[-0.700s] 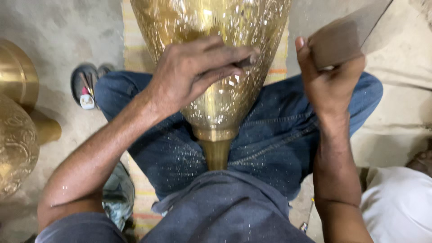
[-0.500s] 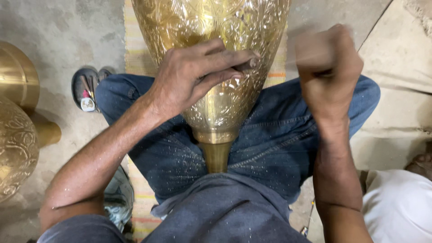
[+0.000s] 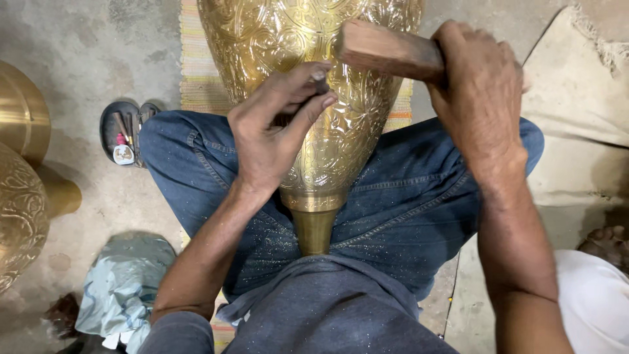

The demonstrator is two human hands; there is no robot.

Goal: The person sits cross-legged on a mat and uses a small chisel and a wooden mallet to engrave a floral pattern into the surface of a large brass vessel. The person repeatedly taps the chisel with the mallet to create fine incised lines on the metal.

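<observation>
The top of the big shiny gold metal vase with carved flowers (image 3: 308,78) is cut off by the upper edge. The thin dark tool (image 3: 319,83) is mostly hidden inside the left hand (image 3: 268,134). The brown wooden block's (image 3: 386,49) far end is hidden inside the right hand (image 3: 478,98).

One camera on the head looks straight down, very near, at the lap, both forearms, the brass vase (image 3: 314,98) and the floor around
</observation>
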